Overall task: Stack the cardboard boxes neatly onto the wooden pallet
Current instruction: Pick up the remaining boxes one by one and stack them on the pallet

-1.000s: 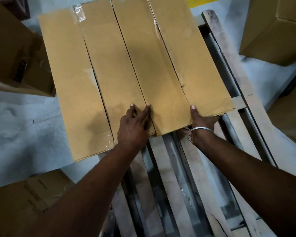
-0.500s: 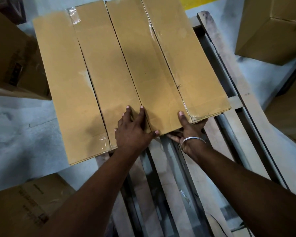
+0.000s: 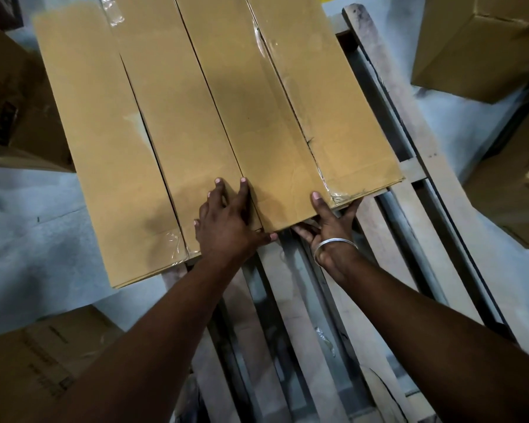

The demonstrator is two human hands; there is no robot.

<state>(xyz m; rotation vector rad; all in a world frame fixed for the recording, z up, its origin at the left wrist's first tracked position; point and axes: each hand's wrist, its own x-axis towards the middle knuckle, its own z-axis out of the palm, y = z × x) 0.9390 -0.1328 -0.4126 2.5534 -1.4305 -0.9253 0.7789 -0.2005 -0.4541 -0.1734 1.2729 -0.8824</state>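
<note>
Left hand presses flat, fingers straight, on the long tan cardboard boxes; right hand grips their near edge. Slide them squarely onto the slatted wooden pallet, edges flush.

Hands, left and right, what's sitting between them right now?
In the head view, the near end of one cardboard box lies between the left hand and the right hand, resting on the pallet.

You will note a pale grey floor, dusty and scuffed. A silver bangle sits at one wrist. A scrap of clear plastic lies low between the slats, near you.
</note>
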